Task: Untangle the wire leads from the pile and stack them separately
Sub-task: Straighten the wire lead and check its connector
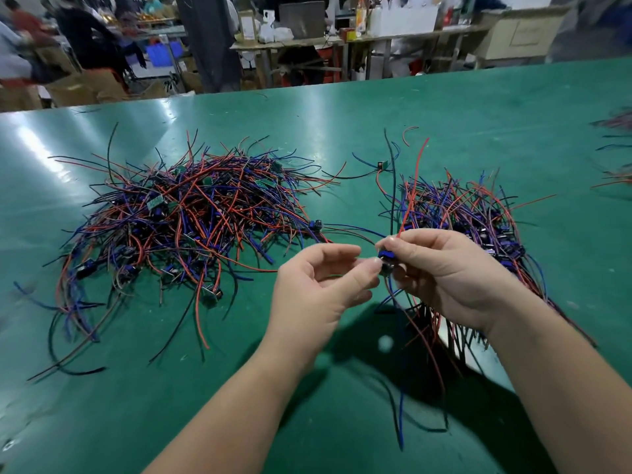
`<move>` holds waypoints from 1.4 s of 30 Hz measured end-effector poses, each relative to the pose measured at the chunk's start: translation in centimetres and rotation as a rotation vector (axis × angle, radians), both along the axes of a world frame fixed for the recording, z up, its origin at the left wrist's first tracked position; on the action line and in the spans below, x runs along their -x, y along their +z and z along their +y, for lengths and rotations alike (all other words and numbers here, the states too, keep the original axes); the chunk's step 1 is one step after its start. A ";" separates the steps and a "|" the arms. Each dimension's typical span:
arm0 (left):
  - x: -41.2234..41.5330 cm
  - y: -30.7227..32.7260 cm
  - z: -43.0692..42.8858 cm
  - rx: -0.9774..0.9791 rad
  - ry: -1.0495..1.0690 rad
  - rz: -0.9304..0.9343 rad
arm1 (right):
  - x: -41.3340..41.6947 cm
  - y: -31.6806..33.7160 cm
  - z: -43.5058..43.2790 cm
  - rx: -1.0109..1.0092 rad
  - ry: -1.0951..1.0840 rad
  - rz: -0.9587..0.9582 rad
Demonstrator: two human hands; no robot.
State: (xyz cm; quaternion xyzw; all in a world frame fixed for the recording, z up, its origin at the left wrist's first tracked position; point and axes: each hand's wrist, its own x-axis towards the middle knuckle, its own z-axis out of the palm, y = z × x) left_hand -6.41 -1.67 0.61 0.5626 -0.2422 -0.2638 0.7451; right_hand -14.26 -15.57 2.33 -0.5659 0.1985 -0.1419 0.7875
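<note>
My right hand pinches the small blue part of one wire lead between thumb and forefinger, the other fingers curled in behind it. From that pinch a red wire stands up and away from me, while a blue wire and a dark one hang down past my wrist, their ends trailing low over the green table.

My left hand is raised just beside it, palm turned towards me and fingers loosely curled. Its thumb tip meets the underside of the same part (whether it truly nips it or only touches, I cannot tell).

Both hands hover above the table. Directly behind my right hand lies the right pile of red, blue and black leads, running down under my right forearm. Well to the left sprawls the large tangled pile, its loose ends fanning out across the table, with small green boards showing among the wires. Between the two piles, further back, a single lead with a small board lies by itself.

At the table's far right edge are more wires, blurred. Beyond the table stand workbenches and cardboard boxes, all out of focus.
</note>
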 end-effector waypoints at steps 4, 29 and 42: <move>0.1 0.2 -0.2 -0.082 -0.063 0.130 | -0.1 -0.3 0.2 0.114 -0.013 0.017; -2.2 1.4 1.8 -0.426 -0.508 0.062 | 1.7 1.2 -3.8 0.003 -0.663 -0.271; -1.9 0.0 0.5 -0.286 -0.278 0.033 | 1.1 0.2 0.8 0.999 0.108 -0.128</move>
